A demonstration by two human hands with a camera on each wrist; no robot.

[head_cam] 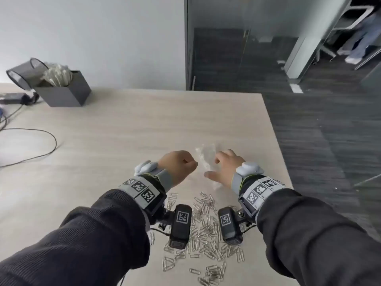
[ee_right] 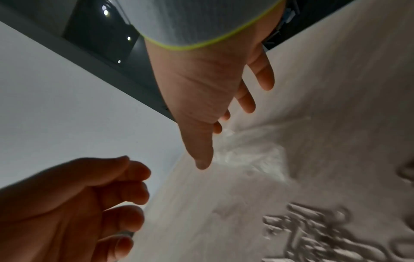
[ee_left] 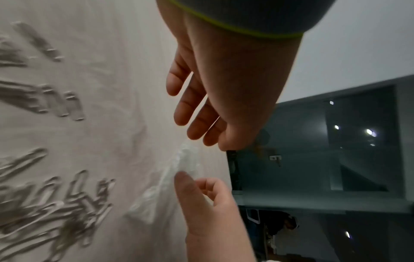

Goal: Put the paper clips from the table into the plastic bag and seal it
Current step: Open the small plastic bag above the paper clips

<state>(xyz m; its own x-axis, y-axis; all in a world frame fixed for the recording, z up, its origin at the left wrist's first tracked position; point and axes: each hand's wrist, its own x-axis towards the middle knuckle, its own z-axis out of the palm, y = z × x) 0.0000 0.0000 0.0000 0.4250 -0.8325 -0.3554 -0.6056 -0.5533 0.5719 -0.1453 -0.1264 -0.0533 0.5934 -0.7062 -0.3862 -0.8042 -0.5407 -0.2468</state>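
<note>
Now, bag (head_cam: 207, 156): lies flat on the table (head_cam: 144, 124), between both hands, beyond the clips (head_cam: 206, 230).
Left hand (head_cam: 179, 164): loosely curled, holding nothing, probably ready to pinch the bag's mouth.
Right hand (head_cam: 223, 167): fingers spread, reaching over the bag; contact unclear.

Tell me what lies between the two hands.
The clear plastic bag lies on the table between the left hand and right hand, seen in the head view.

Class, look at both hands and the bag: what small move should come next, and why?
Probably the right hand should close on the bag and lift its mouth. The bag lies flat on the table, the right hand's fingers are spread over it, and the left hand is curled nearby; the paper clips are still loose.
</note>
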